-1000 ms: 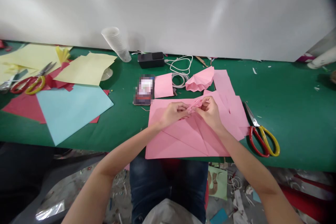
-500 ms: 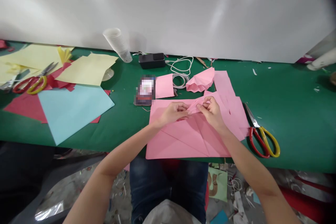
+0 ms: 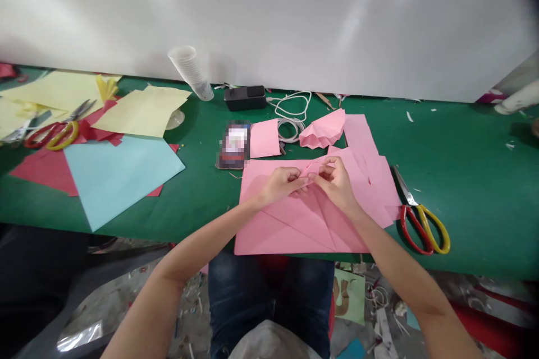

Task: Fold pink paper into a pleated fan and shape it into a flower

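Pink sheet (image 3: 286, 224), large and creased, was spread at the near edge of the green table (image 3: 463, 179) and was partly covered by the forearms. A blue sheet (image 3: 122, 171) was laid well to its left. The phone (image 3: 233, 146) at its far left corner was blurred out. A stack of cups (image 3: 190, 72) was tipped against the wall, and its inside could not be seen. A folded pink piece (image 3: 314, 170) was pinched tight between the left hand (image 3: 280, 182) and the right hand (image 3: 337, 179) just above the sheet. Whether it was joined to the sheet could not be told. Since the earlier frame the hands had been drawn slightly closer together.
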{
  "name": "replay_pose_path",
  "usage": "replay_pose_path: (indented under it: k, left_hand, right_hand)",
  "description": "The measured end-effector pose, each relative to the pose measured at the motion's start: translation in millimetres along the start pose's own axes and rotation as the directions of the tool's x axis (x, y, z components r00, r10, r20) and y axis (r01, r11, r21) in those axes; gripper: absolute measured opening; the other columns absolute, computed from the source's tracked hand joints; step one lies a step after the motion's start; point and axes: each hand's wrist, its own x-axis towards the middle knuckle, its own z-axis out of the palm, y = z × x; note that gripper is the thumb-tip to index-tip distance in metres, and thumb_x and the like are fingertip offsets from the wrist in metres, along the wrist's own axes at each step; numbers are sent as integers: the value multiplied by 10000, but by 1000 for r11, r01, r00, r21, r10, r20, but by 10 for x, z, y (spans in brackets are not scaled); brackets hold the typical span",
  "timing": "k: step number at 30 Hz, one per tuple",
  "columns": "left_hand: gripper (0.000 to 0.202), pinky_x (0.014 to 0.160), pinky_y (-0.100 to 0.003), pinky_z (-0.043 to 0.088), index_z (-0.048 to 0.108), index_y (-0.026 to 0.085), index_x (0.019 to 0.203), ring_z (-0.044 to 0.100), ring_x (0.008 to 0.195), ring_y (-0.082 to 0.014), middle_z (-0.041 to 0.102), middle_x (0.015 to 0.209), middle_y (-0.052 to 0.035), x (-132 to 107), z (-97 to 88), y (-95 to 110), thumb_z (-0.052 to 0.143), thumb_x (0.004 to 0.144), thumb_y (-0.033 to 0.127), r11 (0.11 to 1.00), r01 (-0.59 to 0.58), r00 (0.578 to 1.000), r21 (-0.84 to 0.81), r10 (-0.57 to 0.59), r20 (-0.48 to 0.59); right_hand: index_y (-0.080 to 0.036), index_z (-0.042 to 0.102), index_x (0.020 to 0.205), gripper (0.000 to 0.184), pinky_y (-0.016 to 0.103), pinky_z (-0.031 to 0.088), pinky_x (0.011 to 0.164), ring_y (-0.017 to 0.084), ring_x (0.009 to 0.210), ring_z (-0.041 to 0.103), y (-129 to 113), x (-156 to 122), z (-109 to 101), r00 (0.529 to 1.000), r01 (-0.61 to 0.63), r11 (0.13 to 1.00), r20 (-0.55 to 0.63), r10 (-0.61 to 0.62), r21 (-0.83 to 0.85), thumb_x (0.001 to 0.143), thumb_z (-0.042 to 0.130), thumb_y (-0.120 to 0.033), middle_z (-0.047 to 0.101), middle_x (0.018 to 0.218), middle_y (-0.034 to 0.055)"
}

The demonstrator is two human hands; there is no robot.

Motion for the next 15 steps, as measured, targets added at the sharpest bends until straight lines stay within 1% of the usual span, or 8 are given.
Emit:
replay_pose_path:
  k: [3, 5, 7, 10, 13, 15]
  left_hand:
    - [393, 429, -153, 485, 517, 131, 679, 669, 566, -128, 660, 654, -49, -7, 21, -10, 643, 766, 492, 999, -11, 1000, 47, 12, -19]
    - [365, 398, -136, 455, 499, 135, 678, 661, 549, -119, 652, 647, -43, -11, 27, -5, 618, 796, 459, 996, -38, 999, 83, 40, -25]
    - [334, 389, -129, 435, 492, 138, 672, 648, 534, -107, 639, 634, -33, -11, 26, 3, 594, 818, 420, 992, -64, 998, 110, 65, -14]
    - [286, 364, -128, 384, 490, 144, 653, 599, 491, -82, 607, 595, -11, -2, 16, 14, 571, 827, 357, 986, -78, 997, 145, 80, -11]
    - [225, 367, -139, 359, 504, 148, 678, 543, 457, -62, 595, 588, 2, 15, -3, 26, 558, 824, 310, 990, -76, 996, 116, 80, -32]
    - [157, 398, -144, 371, 538, 143, 754, 532, 463, -54, 594, 602, 12, 27, -19, 34, 565, 814, 285, 991, -115, 990, 70, 121, -78]
  right_hand:
    - [-249, 390, 884, 387, 249, 381, 517, 109, 535, 528, -16, 2, -7, 1000, -7, 1000, -15, 7, 17, 702, 723, -330, 538, 579, -93]
    - [-248, 401, 884, 373, 245, 369, 511, 107, 537, 523, -27, -3, -12, 1000, -10, 1000, -15, 10, 25, 706, 719, -324, 547, 586, -86]
    - [-245, 416, 894, 321, 244, 366, 513, 106, 535, 520, -30, -10, -16, 1000, -16, 999, -9, 16, 41, 735, 686, -318, 558, 595, -78]
    - [-243, 434, 891, 221, 240, 351, 505, 101, 516, 496, -24, -14, -21, 1000, -10, 998, -14, 11, 55, 784, 620, -295, 534, 573, -82]
    - [-241, 433, 859, 185, 235, 347, 505, 98, 524, 501, -31, -11, -28, 998, 30, 999, -54, -28, 37, 796, 605, -266, 511, 574, -84]
    - [-237, 430, 832, 184, 234, 361, 513, 99, 546, 535, -49, -10, -30, 996, 48, 999, -81, -46, 23, 796, 609, -257, 532, 602, -75]
